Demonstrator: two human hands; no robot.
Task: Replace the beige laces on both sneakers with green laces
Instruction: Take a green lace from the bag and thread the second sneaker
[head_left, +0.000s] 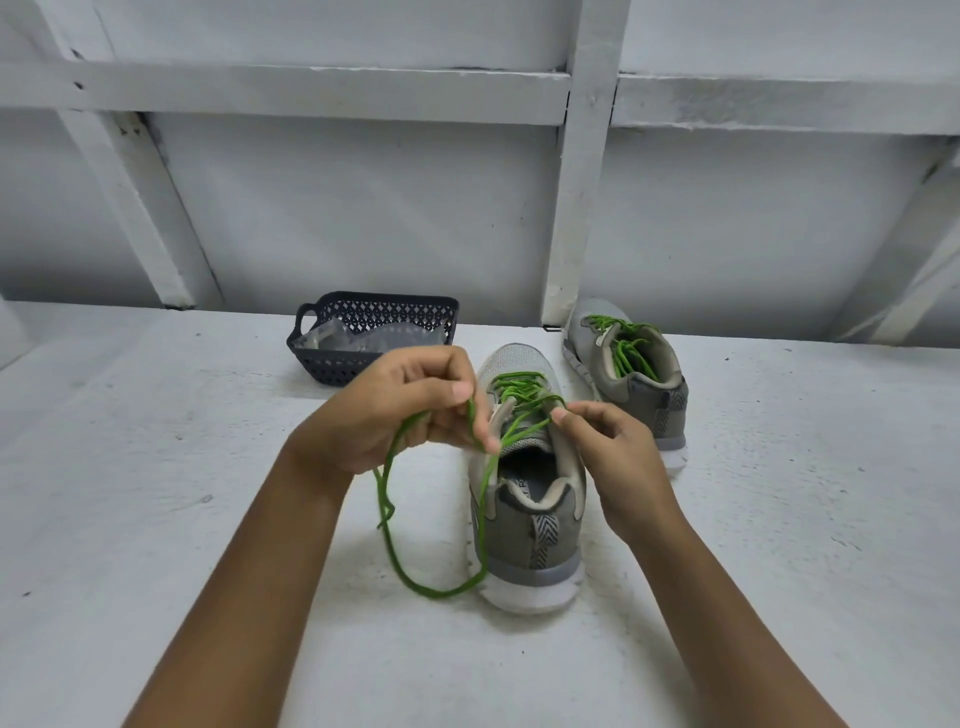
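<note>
While threading, left grip (410, 405): pinches green lace (390, 525) up, keeps slack clear
right grip (608, 452): pinches it at sneaker (540, 525) eyelet, prob to feed

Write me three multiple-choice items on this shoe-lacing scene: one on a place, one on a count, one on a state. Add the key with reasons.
1. Where is the dark basket?
A. Behind the near sneaker, to its left.
B. On a shelf above.
C. In the person's lap.

2. How many sneakers carry green lacing?
A. None.
B. One.
C. Two.

3. What is the left hand doing?
A. Resting open and empty.
B. Pinching the green lace.
C. Gripping scissors.

Key:
1 A, it sits farther back, left of that shoe.
2 C, the near sneaker and the far sneaker both show green in their eyelets.
3 B, its fingers curl round the lace, which loops down beside the shoe.
</note>
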